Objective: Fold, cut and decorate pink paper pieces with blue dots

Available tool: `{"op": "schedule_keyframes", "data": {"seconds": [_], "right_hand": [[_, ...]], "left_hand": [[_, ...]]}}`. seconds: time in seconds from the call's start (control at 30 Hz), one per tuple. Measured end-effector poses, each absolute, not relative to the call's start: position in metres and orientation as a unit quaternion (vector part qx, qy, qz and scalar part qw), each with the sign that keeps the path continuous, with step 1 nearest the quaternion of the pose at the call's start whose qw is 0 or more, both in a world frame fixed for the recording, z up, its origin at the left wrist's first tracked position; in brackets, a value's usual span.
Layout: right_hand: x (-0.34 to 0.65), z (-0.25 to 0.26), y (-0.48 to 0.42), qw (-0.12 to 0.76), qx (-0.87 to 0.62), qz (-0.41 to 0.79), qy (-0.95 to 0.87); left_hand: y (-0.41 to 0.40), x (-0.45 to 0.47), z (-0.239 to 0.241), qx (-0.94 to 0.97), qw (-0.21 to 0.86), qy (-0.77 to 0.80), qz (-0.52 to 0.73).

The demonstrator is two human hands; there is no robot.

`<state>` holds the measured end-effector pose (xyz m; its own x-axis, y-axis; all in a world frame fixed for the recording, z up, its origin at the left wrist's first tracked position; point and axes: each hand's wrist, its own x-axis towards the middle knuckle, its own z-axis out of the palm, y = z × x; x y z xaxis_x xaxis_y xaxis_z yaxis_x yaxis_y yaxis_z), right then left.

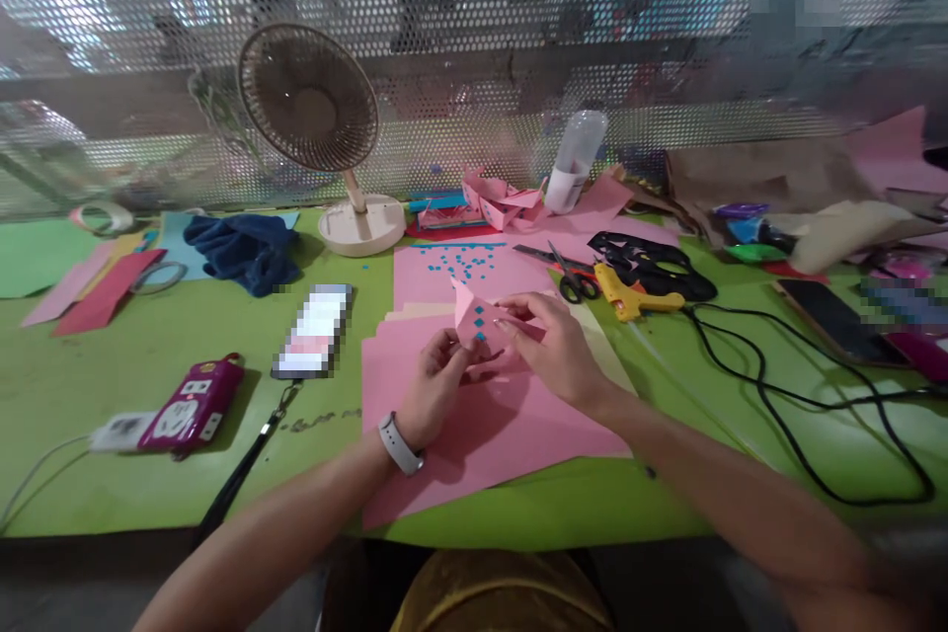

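The pink paper pc is small & folded, w/ a pointy tip at the top L. It has 3 blue diamonds on the front, one above the other, in a row going up & down. The paper is tilted a bit, not flat. It's held up b/w 2 hands, over the big pink sheets. The L hand pinches it at the bottom. The R hand has its fingers on the R side, so some of that part is hidden.
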<state>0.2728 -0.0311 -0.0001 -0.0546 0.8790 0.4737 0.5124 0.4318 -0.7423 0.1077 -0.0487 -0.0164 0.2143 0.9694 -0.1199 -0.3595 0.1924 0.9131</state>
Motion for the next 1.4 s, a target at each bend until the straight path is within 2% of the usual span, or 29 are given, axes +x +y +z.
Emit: {"op": "schedule_keyframes", "data": {"seconds": [0.2,0.4,0.87,1.2,1.4], "right_hand": [[0.270,0.001,-0.035,0.479,-0.474,0.283,-0.682],[0.268,0.002,-0.038,0.470,-0.465,0.324,-0.677],[0.266,0.000,-0.037,0.446,-0.437,0.429,-0.653],[0.266,0.000,-0.039,0.435,-0.415,0.436,-0.669],[0.267,0.009,-0.041,0.415,-0.443,0.369,-0.703]], "left_hand": [[-0.045,0.105,-0.020,0.400,0.674,0.394,0.480],[-0.039,0.102,-0.027,0.433,0.628,0.419,0.493],[-0.039,0.103,-0.024,0.435,0.614,0.375,0.541],[-0.039,0.102,-0.027,0.407,0.626,0.362,0.558],[-0.030,0.096,-0.019,0.349,0.617,0.376,0.597]]}}
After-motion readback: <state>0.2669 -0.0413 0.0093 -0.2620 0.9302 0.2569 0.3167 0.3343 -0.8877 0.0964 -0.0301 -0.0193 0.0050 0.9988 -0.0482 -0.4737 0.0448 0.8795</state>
